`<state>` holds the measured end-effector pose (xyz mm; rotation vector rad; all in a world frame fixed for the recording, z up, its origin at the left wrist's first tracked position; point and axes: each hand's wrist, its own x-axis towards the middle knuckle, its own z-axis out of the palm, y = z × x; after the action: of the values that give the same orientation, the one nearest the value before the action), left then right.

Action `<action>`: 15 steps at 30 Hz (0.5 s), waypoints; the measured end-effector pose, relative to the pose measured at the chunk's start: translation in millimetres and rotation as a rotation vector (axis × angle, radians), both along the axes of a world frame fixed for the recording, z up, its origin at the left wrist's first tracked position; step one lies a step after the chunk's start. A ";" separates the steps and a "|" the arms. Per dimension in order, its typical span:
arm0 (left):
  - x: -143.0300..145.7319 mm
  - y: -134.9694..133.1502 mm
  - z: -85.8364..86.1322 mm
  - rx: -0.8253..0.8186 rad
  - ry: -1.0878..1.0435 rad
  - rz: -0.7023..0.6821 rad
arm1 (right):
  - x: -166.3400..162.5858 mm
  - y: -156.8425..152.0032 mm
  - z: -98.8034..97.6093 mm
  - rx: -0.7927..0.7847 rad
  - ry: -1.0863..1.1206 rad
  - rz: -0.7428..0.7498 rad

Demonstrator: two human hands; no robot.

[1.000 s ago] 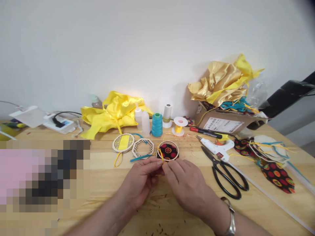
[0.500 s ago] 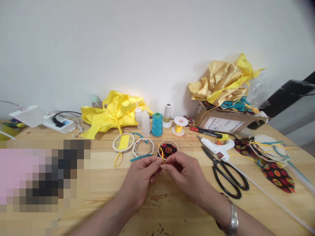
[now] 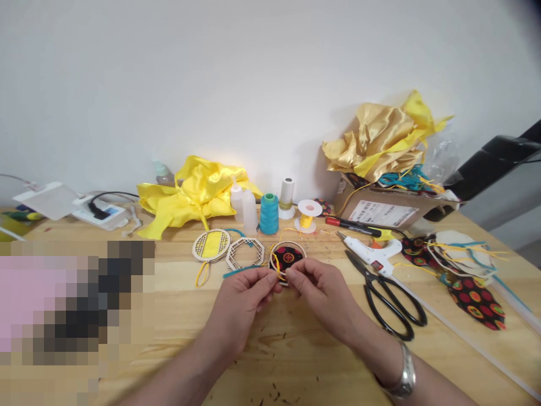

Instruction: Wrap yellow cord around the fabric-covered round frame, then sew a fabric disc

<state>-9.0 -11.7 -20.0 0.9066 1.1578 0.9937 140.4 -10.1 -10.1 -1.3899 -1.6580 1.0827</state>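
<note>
A thin yellow cord (image 3: 278, 263) is pinched in the fingertips of my left hand (image 3: 240, 301). Close to its right, my right hand (image 3: 323, 296) has thumb and forefinger pressed together, apparently on the same cord; the fingertips hide the exact grip. Just beyond both hands lies a round wooden hoop (image 3: 288, 243) with black, red-patterned fabric (image 3: 291, 256), its lower part partly covered by my fingers. Left of it rest an octagonal lattice frame (image 3: 260, 246) with teal cord (image 3: 240, 271) beside it, and a round lattice frame (image 3: 196, 252) backed in yellow with a yellow cord loop (image 3: 202, 274).
Scissors (image 3: 391, 304) and a white glue gun (image 3: 374, 255) lie to the right, near a marker (image 3: 355, 226). Behind stand a teal thread cone (image 3: 269, 214), a yellow cord spool (image 3: 310, 208) and plastic bottles (image 3: 249, 211). Yellow satin (image 3: 190, 194) and a cardboard box (image 3: 380, 211) sit by the wall.
My right hand has shifted slightly right and up, so the gap between the two hands' fingertips is wider. My left hand stays nearly in place with the cord.
</note>
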 end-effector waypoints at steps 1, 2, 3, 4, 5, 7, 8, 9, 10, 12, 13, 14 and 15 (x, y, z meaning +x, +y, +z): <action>0.1 0.1 0.0 0.000 0.007 -0.004 | -1.0 0.5 -0.8 -0.040 0.070 0.007; 0.3 0.1 0.0 -0.003 0.013 -0.008 | -2.2 0.8 -2.0 -0.066 0.134 0.010; 0.5 0.1 0.1 -0.003 0.026 -0.001 | -3.3 0.9 -3.3 -0.076 0.185 0.010; 0.6 -0.1 0.1 -0.011 0.039 -0.004 | -4.3 0.9 -4.7 -0.075 0.218 0.010; 0.7 -0.2 0.2 0.001 0.042 -0.019 | -5.0 0.8 -6.0 -0.067 0.235 0.012; 0.7 -0.5 0.2 0.023 0.054 -0.050 | -5.5 1.0 -7.9 -0.053 0.249 0.017; 0.6 -0.6 0.1 0.034 0.060 -0.060 | -5.3 1.2 -8.3 -0.054 0.259 0.019; 0.3 -0.8 -0.1 0.039 0.067 -0.066 | -4.9 1.5 -8.2 -0.061 0.275 0.017; 0.0 -1.0 -0.2 0.040 0.075 -0.067 | -4.4 2.0 -7.7 -0.077 0.297 0.014; -0.5 -1.4 -0.1 0.036 0.084 -0.067 | -3.4 3.0 -5.5 -0.140 0.344 0.016; -0.7 -1.6 0.3 0.032 0.087 -0.067 | -2.9 3.5 -4.1 -0.180 0.363 0.021; -0.8 -1.9 0.9 0.032 0.094 -0.069 | -2.4 4.0 -2.7 -0.219 0.376 0.030; -0.8 -2.2 1.7 0.036 0.104 -0.075 | -2.0 4.4 -1.5 -0.255 0.378 0.042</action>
<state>-9.8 -13.9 -18.3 1.0337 1.1877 0.9174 138.4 -5.7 -11.6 -1.2120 -1.3137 1.5185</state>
